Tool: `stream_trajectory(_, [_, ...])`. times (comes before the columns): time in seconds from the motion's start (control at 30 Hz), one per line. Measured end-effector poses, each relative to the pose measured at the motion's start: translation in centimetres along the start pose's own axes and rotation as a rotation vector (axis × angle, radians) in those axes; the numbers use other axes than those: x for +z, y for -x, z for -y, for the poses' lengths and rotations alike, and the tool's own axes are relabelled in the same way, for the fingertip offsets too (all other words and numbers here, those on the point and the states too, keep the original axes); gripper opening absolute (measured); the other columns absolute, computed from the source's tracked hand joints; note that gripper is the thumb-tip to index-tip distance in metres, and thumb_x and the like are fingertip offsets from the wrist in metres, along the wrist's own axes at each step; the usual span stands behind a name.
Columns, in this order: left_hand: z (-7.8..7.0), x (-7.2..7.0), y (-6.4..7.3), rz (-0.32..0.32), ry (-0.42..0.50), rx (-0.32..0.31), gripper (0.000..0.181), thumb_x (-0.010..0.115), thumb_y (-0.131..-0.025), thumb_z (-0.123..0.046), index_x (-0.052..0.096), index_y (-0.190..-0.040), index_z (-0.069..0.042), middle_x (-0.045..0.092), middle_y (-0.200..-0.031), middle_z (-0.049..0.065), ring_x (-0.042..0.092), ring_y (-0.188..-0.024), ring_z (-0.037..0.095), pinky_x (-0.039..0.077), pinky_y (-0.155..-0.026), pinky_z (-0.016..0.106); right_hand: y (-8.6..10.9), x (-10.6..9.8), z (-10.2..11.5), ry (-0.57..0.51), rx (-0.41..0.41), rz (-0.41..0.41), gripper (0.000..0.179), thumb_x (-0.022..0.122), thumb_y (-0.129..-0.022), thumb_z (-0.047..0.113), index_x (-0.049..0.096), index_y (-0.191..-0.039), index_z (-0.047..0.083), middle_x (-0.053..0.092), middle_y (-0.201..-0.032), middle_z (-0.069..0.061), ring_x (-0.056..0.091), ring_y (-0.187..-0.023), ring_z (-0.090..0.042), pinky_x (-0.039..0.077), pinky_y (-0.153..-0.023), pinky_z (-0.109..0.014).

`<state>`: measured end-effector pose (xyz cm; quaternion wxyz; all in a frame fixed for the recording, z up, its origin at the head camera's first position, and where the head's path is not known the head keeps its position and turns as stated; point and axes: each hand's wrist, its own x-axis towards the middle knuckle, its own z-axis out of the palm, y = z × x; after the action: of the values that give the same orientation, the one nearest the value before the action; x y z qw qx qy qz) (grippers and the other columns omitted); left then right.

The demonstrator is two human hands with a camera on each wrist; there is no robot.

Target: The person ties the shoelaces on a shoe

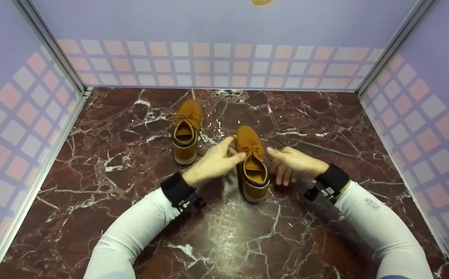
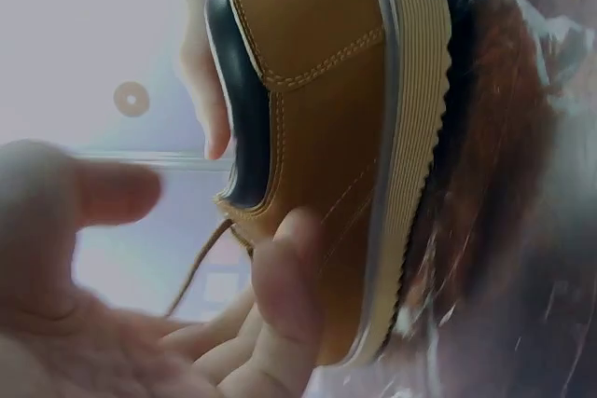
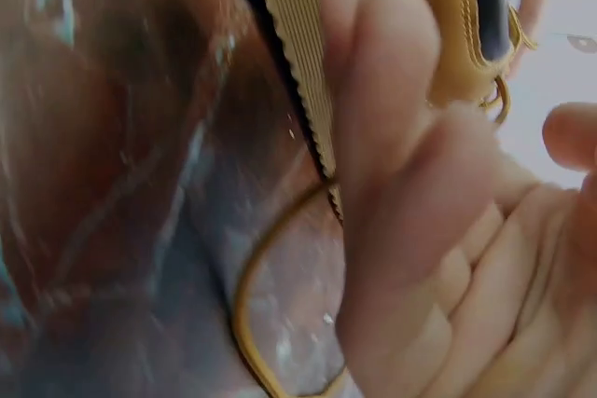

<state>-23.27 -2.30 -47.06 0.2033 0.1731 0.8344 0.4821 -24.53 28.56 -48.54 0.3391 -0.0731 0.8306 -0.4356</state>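
Note:
A tan lace-up shoe (image 1: 247,135) with a dark collar and ribbed pale sole stands upright, toe away from me, between both hands. My left hand (image 1: 216,159) is at its left side, thumb apart from the fingers; in the left wrist view its fingertips (image 2: 284,277) overlap the shoe's side. My right hand (image 1: 294,162) is by the right side, thumb and fingers apart. A loop of brown shoelace (image 3: 242,309) hangs beside the right fingers, partly hidden behind them. The laces are gathered in a knot (image 1: 252,150) over the tongue.
The matching tan shoe (image 1: 192,107) stands farther back on the left, its laces lying across the front. Both shoes are on a dark red marbled surface (image 1: 224,240). Lilac panels (image 1: 224,23) with pink and white squares enclose the back and sides.

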Motion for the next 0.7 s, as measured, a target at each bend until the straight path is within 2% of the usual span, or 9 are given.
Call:
stream_trajectory(0.07, [0.0, 0.0, -0.5, -0.037, 0.123, 0.025, 0.072, 0.066, -0.113, -0.034, 0.036, -0.172, -0.006, 0.072, -0.142, 0.018, 0.076, -0.090, 0.036, 0.068, -0.078, 0.042, -0.2, 0.3, -0.2, -0.065, 0.019, -0.020, 0.089, 0.033, -0.115, 0.073, 0.068, -0.138, -0.006, 0.084, -0.080, -0.007, 0.074, -0.057, -0.014, 0.052, -0.048, -0.025])
stream_trajectory(0.13, [-0.2, 0.0, -1.0, -0.081, 0.210, 0.047, 0.060, 0.065, -0.114, -0.029, 0.047, -0.165, -0.003, 0.072, -0.141, 0.018, 0.072, -0.096, 0.027, 0.064, -0.077, 0.032, -0.5, 0.6, -0.5, -0.148, 0.032, -0.058, 0.083, 0.038, -0.116, 0.071, 0.060, -0.146, -0.003, 0.084, -0.085, -0.003, 0.074, -0.062, -0.014, 0.054, -0.050, -0.026])
stream_trajectory(0.23, [-0.3, 0.1, -1.6, -0.144, 0.327, 0.077, 0.045, 0.063, -0.115, -0.020, 0.058, -0.154, 0.001, 0.073, -0.135, 0.020, 0.072, -0.101, 0.027, 0.063, -0.073, 0.027, -1.3, 1.0, -0.7, -0.261, 0.030, -0.125, 0.070, 0.047, -0.116, 0.063, 0.058, -0.147, 0.001, 0.081, -0.096, 0.002, 0.076, -0.075, -0.015, 0.059, -0.060, -0.027])
stream_trajectory(0.3, [-0.4, 0.2, -1.9, -0.194, 0.350, 0.102, 0.036, 0.064, -0.114, -0.017, 0.065, -0.144, 0.003, 0.076, -0.131, 0.021, 0.075, -0.109, 0.028, 0.065, -0.076, 0.027, -1.8, 1.2, -0.6, -0.338, 0.011, -0.176, 0.062, 0.053, -0.117, 0.056, 0.056, -0.148, 0.003, 0.078, -0.104, 0.003, 0.076, -0.083, -0.015, 0.061, -0.067, -0.029])
stream_trajectory(0.43, [-0.6, 0.5, -2.4, -0.239, 0.419, 0.134, 0.021, 0.066, -0.113, -0.013, 0.075, -0.122, 0.003, 0.083, -0.119, 0.019, 0.079, -0.103, 0.024, 0.069, -0.089, 0.039, -2.6, 1.6, -0.2, -0.502, -0.021, -0.269, 0.056, 0.058, -0.117, 0.046, 0.054, -0.150, 0.002, 0.071, -0.113, 0.001, 0.074, -0.090, -0.014, 0.061, -0.074, -0.029])
stream_trajectory(0.57, [-0.9, 1.0, -2.8, -0.225, 0.558, 0.138, 0.019, 0.063, -0.114, -0.011, 0.076, -0.111, 0.003, 0.085, -0.100, 0.011, 0.081, -0.092, 0.016, 0.070, -0.096, 0.043, -3.1, 1.8, 0.3, -0.612, -0.039, -0.343, 0.036, 0.060, -0.117, 0.034, 0.058, -0.138, 0.005, 0.071, -0.112, 0.001, 0.073, -0.086, -0.013, 0.059, -0.069, -0.027])
stream_trajectory(0.63, [-1.0, 1.3, -3.0, -0.231, 0.601, 0.136, 0.020, 0.061, -0.115, -0.009, 0.074, -0.111, 0.005, 0.083, -0.092, 0.004, 0.081, -0.088, 0.015, 0.071, -0.093, 0.040, -3.2, 1.8, 0.5, -0.650, -0.053, -0.370, 0.023, 0.061, -0.116, 0.028, 0.062, -0.126, 0.008, 0.073, -0.111, 0.000, 0.074, -0.084, -0.012, 0.060, -0.067, -0.026])
stream_trajectory(0.7, [-1.3, 1.5, -3.2, -0.257, 0.593, 0.137, 0.022, 0.059, -0.116, -0.010, 0.073, -0.114, 0.007, 0.081, -0.088, -0.002, 0.078, -0.084, 0.013, 0.070, -0.087, 0.035, -3.2, 1.7, 0.6, -0.684, -0.072, -0.381, 0.015, 0.059, -0.116, 0.024, 0.064, -0.116, 0.010, 0.076, -0.111, -0.001, 0.075, -0.082, -0.013, 0.061, -0.067, -0.026])
